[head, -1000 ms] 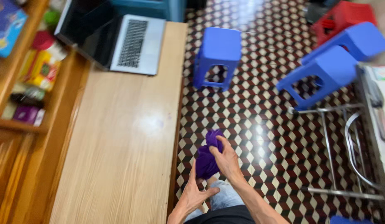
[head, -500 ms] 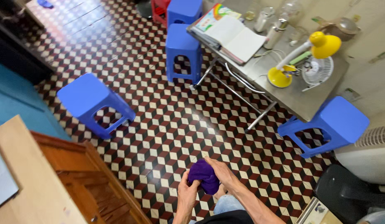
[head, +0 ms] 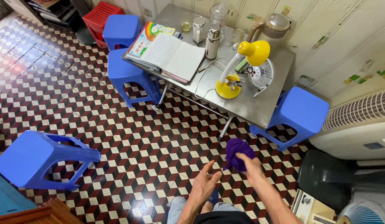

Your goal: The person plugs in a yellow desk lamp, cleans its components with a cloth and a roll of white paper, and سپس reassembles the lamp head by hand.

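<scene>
Two bare hands low in frame, forearms cut off by the bottom edge. Right hand (head: pixel 249 165) closed around a bunched purple cloth (head: pixel 237 152); the cloth sits above and over the fingers, so the fingertips are mostly hidden, and it hangs in the air over the floor, touching nothing else. Left hand (head: pixel 205 186) empty, palm up, fingers loosely spread, just beside the cloth but apart from it. Below the hands, a bit of the person's knees and a dark garment, cropped.

Patterned tile floor (head: pixel 118 137) in red, black and white all around. Beyond the cloth, a steel table (head: pixel 259 101) with an open notebook (head: pixel 171 56), a yellow desk lamp (head: pixel 242 66), a small white fan (head: pixel 261 74), a metal flask (head: pixel 212 41), jars and glasses further back, hard to separate. Kettle (head: pixel 273 25) at the far edge against the wall.

Blue plastic stool (head: pixel 300 112) right of the table, partly tucked under it. Another blue stool (head: pixel 126 74) on the table's left, one more (head: pixel 120 29) behind it, half hidden. A tipped blue stool (head: pixel 39 159) lies on its side at left. Red stool (head: pixel 103 14) far back, cropped. White appliance (head: pixel 358 128) and black bin (head: pixel 329 174) at right; fan at bottom-right corner cut off.
</scene>
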